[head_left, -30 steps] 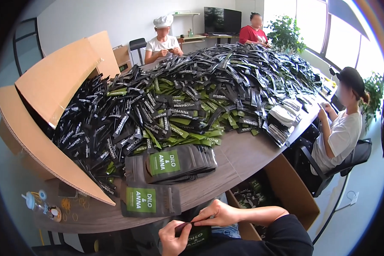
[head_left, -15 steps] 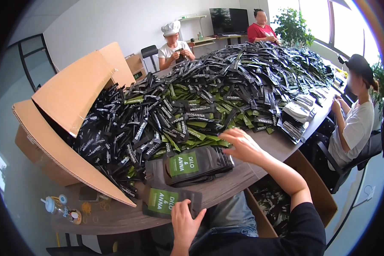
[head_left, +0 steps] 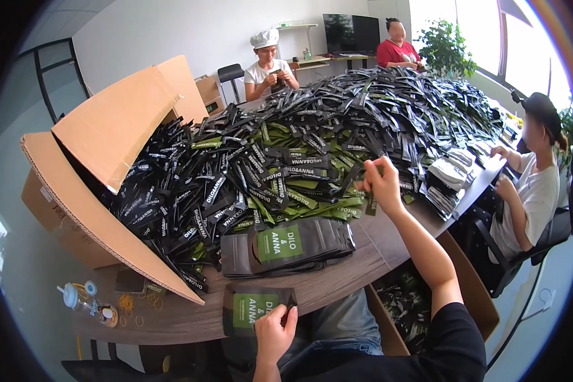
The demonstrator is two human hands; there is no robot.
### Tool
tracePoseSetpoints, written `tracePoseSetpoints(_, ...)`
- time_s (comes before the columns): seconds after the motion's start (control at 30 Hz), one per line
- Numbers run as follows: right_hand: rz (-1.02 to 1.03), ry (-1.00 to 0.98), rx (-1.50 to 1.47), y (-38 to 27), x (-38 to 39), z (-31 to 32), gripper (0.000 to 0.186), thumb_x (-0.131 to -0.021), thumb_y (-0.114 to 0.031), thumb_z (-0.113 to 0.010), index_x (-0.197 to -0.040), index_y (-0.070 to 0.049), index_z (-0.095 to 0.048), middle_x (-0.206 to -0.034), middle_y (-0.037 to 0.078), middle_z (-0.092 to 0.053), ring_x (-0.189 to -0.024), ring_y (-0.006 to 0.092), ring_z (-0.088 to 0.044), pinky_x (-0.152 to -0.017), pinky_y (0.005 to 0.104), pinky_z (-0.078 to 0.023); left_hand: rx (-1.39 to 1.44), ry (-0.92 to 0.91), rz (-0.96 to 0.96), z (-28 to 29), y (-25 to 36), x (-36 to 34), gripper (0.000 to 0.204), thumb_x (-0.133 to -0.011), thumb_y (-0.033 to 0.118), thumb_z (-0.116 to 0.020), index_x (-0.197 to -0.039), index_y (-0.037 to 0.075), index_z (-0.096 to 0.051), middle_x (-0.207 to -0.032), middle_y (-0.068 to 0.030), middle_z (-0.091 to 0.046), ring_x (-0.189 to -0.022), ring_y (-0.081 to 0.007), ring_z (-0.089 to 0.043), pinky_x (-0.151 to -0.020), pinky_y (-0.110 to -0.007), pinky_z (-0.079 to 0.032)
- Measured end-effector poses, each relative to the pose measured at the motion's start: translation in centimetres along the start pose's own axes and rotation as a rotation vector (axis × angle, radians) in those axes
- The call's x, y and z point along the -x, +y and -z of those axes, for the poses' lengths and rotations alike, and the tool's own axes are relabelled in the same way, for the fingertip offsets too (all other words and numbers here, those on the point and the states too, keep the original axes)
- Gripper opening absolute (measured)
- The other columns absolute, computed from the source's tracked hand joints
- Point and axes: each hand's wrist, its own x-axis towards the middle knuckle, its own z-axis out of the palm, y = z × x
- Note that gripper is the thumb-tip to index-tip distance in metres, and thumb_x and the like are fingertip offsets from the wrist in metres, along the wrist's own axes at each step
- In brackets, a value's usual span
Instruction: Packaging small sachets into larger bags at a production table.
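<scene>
My left hand (head_left: 274, 332) grips the upper right part of a dark pouch (head_left: 248, 311) with a green label at the table's front edge. My right hand (head_left: 382, 181) reaches forward into the large heap of black and green stick packets (head_left: 318, 165), fingers curled on packets at its front. Between my hands, a stack of similar pouches (head_left: 318, 245) lies against the heap.
Cardboard flaps (head_left: 102, 127) wall the heap's left. A bottle (head_left: 92, 309) and rubber bands (head_left: 127, 305) sit front left, white packs (head_left: 451, 175) right. An open box (head_left: 484, 290) holds packets below the table. Co-workers sit across (head_left: 267, 67), (head_left: 398, 54) and right (head_left: 528, 197).
My right hand left the pouch and rose forward into the packet heap. My left hand now has the pouch at the table's edge. The right-hand co-worker's hands have moved.
</scene>
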Motion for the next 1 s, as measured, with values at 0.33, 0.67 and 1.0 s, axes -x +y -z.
tracePoseSetpoints(0.33, 0.512, -0.307, 0.87, 4.1, 0.4, -4.4, 0.015, -0.074, -0.015, -0.069, -0.08, -0.005, -0.06, -0.081, 0.011, -0.056, -0.074, 0.033, -0.058, -0.062, 0.0398, -0.047, 0.147, 0.038, 0.01, -0.3, -1.2, -0.5, 0.037, -0.085, 0.02, -0.061, -0.059, 0.002, -0.041, -0.051, -0.0126, -0.043, -0.043, -0.0262, -0.041, -0.044, -0.034, -0.032)
tracePoseSetpoints(0.67, 0.294, 0.185, -0.06, -4.0, 4.0, -2.3, 0.012, -0.088, -0.002, -0.055, -0.088, -0.003, -0.043, -0.069, 0.001, -0.053, -0.062, 0.0051, -0.048, -0.056, 0.0197, -0.039, 0.352, 0.038, -0.04, 0.4, -2.1, -0.7, 0.028, -0.076, 0.005, -0.06, -0.059, -0.004, -0.041, -0.052, -0.01, -0.038, -0.045, -0.0175, -0.035, -0.044, -0.031, -0.028)
tracePoseSetpoints(1.0, 0.433, 0.092, 0.221, -1.2, 14.2, 0.4, 0.019, -0.083, -0.003, -0.062, -0.102, -0.001, -0.056, -0.061, -0.001, -0.051, -0.055, 0.0048, -0.048, -0.052, 0.0197, -0.038, 0.648, 0.276, 0.234, 0.4, -1.6, 0.3, 0.02, -0.078, 0.0, -0.057, -0.06, 0.0, -0.047, -0.058, 0.0074, -0.042, -0.054, -0.0007, -0.035, -0.047, -0.021, -0.026)
